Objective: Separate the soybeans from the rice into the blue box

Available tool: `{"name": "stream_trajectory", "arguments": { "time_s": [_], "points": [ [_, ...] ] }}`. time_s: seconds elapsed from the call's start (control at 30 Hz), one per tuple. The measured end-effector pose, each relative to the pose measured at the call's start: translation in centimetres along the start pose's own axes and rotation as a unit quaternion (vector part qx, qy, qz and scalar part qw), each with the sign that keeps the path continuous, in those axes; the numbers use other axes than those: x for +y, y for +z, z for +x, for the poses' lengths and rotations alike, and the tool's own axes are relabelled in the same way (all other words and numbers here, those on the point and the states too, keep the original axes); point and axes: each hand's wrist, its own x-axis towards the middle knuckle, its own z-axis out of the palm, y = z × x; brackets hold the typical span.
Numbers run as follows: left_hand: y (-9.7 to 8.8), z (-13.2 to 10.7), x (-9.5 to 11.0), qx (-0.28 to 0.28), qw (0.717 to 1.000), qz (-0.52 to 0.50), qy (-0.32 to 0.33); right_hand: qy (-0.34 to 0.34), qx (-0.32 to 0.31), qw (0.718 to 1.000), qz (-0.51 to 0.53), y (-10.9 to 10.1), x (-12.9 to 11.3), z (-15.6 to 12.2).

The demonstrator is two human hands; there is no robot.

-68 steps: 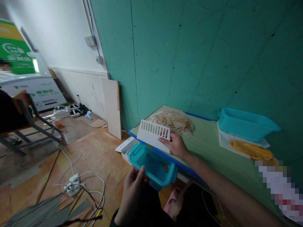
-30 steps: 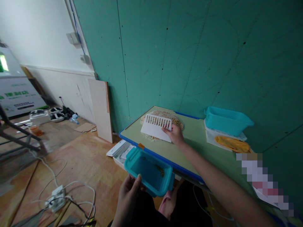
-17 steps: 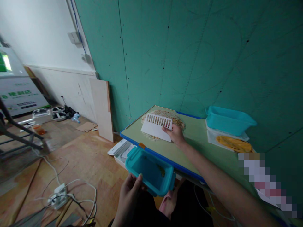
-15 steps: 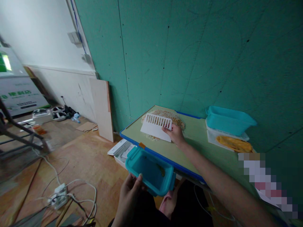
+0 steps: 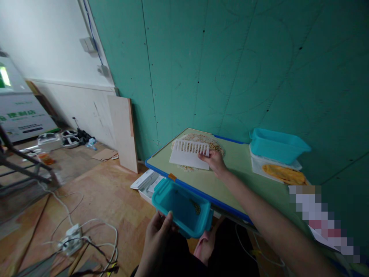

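Note:
My right hand [image 5: 213, 161] is closed on the right edge of a white slotted plastic scraper [image 5: 188, 155]. The scraper rests on the near side of a pile of yellowish beans and pale grains [image 5: 201, 141] at the far left of the green table [image 5: 230, 181]. My left hand [image 5: 157, 235] grips the near rim of a teal plastic box [image 5: 180, 206], held just below the table's blue front edge. A few beans lie inside the box.
A second teal box [image 5: 276, 145] stands at the table's back right on a white sheet, beside a yellow cloth [image 5: 284, 174]. The green wall rises right behind the table. Cables and a power strip [image 5: 70, 234] lie on the wooden floor at left.
The scraper moved from the table's front edge back onto the pile over 2.3 s; in the last half second it tilted flatter. The teal box stayed under the edge.

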Motion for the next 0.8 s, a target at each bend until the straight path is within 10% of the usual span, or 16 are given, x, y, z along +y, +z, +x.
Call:
{"name": "stream_trajectory", "arguments": {
  "time_s": [0.8],
  "points": [
    [-1.1,0.3,-1.7,-0.007,1.0,-0.006,0.001,-0.029,-0.001,1.0,0.009,0.7,-0.3,-0.6]
  ]
}}
